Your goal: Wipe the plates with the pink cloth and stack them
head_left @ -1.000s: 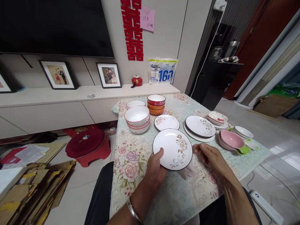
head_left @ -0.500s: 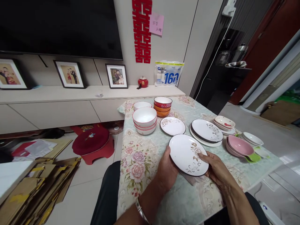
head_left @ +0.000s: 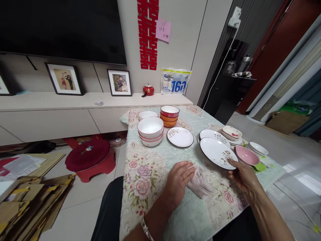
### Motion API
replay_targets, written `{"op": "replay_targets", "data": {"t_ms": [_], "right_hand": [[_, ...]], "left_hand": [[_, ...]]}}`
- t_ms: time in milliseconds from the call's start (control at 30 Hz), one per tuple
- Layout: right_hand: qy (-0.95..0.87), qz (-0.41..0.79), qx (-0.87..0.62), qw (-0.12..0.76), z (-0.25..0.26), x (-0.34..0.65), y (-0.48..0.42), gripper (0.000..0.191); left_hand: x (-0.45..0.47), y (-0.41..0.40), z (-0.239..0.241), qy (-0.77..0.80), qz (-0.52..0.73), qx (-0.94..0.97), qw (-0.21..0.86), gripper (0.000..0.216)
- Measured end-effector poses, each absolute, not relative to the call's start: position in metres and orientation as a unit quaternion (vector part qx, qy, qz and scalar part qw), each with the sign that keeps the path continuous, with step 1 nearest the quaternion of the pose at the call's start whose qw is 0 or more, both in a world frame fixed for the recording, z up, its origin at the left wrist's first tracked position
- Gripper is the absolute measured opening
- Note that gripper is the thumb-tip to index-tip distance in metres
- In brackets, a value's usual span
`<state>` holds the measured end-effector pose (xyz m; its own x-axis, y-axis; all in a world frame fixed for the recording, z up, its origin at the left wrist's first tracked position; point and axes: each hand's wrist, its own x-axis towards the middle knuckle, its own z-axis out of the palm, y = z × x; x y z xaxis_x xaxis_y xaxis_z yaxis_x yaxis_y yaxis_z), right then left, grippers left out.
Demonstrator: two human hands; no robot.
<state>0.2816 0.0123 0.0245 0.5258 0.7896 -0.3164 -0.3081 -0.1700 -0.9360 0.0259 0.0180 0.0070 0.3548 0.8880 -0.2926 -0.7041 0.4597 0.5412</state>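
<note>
My right hand (head_left: 242,175) grips a white oval-looking plate (head_left: 217,152) with a dark rim and brown flower print by its near right edge. That plate is tilted over a stack of similar plates (head_left: 209,133). My left hand (head_left: 179,182) is low over the table with its fingers stretched out, their tips against a crumpled pale pink cloth (head_left: 200,184). Another flowered plate (head_left: 180,136) lies farther back. To its left stands a stack of white bowls with red rims (head_left: 150,132).
Behind are orange and red bowls (head_left: 170,116). At the right stand a pink bowl (head_left: 247,155), small white bowls (head_left: 258,148) and heart-printed dishes (head_left: 232,131). A flowered tablecloth (head_left: 142,174) covers the table. A red stool (head_left: 89,159) and flattened cardboard (head_left: 42,201) are at the left.
The plate has moved away and to the right, over the plate stack, in my right hand. My left hand has let go of it, and more of the cloth shows.
</note>
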Motion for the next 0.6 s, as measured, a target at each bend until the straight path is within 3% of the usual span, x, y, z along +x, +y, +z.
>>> {"op": "replay_targets", "data": {"t_ms": [233, 600], "right_hand": [[-0.162, 0.425, -0.656, 0.601, 0.033, 0.299, 0.023, 0.022], [-0.147, 0.441, -0.648, 0.604, 0.040, 0.299, 0.042, 0.007]], "left_hand": [[0.025, 0.018, 0.011, 0.290, 0.487, 0.174, 0.805, 0.031], [0.025, 0.017, 0.010, 0.290, 0.475, 0.191, 0.809, 0.031]]}}
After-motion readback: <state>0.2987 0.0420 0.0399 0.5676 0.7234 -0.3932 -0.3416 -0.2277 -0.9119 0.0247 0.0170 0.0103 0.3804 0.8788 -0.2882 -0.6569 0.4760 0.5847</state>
